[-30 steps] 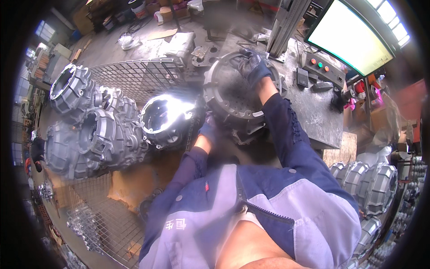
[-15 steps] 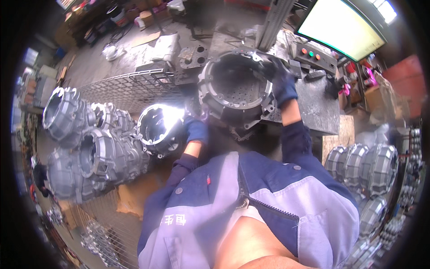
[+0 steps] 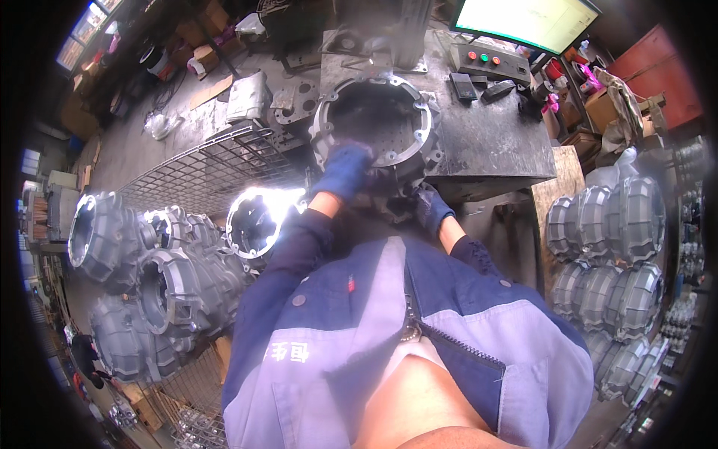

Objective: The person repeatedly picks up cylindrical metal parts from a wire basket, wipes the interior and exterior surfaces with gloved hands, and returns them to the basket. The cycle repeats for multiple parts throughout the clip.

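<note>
A large grey cast-metal housing (image 3: 410,159) rests at the table's left front edge, its round flanged opening facing up. My left hand (image 3: 345,170), in a blue glove, is at the near left of its rim; its fingers are blurred and partly lost against the dark opening. Lower down on the near right side, my right hand (image 3: 432,208), also gloved, is closed on the housing's lower edge; its fingertips are in shadow. A similar housing (image 3: 247,233) with a brightly lit ring stands left of my left forearm.
More grey housings (image 3: 176,292) are piled at the left, beside a wire mesh panel (image 3: 213,168). Stacked housings (image 3: 606,217) stand at the right. On the dark metal table (image 3: 493,142) are a button box (image 3: 490,63) and a monitor (image 3: 523,22) behind it.
My left hand has moved right, from the lit housing to the large housing's rim. My right hand has come down from the far right rim to the near lower side. The view has shifted.
</note>
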`<action>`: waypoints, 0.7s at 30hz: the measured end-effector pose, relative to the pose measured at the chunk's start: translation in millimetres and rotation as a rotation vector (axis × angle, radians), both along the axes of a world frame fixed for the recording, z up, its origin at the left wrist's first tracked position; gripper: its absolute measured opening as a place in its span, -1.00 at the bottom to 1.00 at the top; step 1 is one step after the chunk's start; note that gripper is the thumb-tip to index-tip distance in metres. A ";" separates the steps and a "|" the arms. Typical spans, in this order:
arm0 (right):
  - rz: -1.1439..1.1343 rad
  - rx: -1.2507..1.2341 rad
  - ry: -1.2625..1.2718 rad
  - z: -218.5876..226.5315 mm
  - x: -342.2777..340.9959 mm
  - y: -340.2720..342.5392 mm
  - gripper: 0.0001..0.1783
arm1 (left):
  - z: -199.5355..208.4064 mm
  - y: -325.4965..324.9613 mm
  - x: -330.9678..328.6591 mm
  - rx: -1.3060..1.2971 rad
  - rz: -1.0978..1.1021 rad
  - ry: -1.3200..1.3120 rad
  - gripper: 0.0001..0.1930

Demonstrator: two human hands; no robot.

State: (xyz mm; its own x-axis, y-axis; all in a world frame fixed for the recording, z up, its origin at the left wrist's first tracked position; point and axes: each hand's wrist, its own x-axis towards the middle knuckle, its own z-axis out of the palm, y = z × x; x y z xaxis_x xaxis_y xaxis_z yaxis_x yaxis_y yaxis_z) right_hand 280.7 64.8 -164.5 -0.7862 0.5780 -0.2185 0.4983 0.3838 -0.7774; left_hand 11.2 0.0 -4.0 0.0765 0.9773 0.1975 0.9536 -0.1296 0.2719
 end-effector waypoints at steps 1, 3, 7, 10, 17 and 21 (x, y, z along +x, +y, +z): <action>-0.033 -0.032 0.034 -14.5 1.3 -1.2 -0.53 | -1.2 -3.0 -0.8 0.002 0.006 0.000 -0.66; -0.079 -0.091 0.111 -41.1 4.1 -2.5 -0.48 | -3.8 -11.6 -2.0 0.040 -0.005 -0.024 -0.69; -0.113 -0.214 0.266 -73.8 1.7 4.1 -0.38 | -3.5 -10.9 -2.0 -0.013 0.041 -0.084 -0.69; 0.048 0.099 0.065 -73.5 -0.5 6.1 -0.38 | 1.7 -11.4 -1.6 -0.044 0.040 -0.090 -0.66; -0.009 -0.018 0.733 -28.3 -8.6 -17.1 -0.69 | 2.0 -13.2 0.8 -0.048 0.048 -0.079 -0.61; -0.511 -0.669 0.606 -17.6 -15.7 -17.4 -0.74 | -5.6 -10.9 -0.1 0.000 0.041 -0.081 -0.66</action>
State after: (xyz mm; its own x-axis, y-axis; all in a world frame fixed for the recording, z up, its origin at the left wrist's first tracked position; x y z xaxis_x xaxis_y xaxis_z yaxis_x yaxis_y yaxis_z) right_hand 265.0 47.5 -182.1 -0.5667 0.7795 -0.2670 -0.0659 -0.3659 -0.9283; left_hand 11.1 -10.9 -9.7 0.0203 0.9794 0.2010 0.9329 -0.0909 0.3486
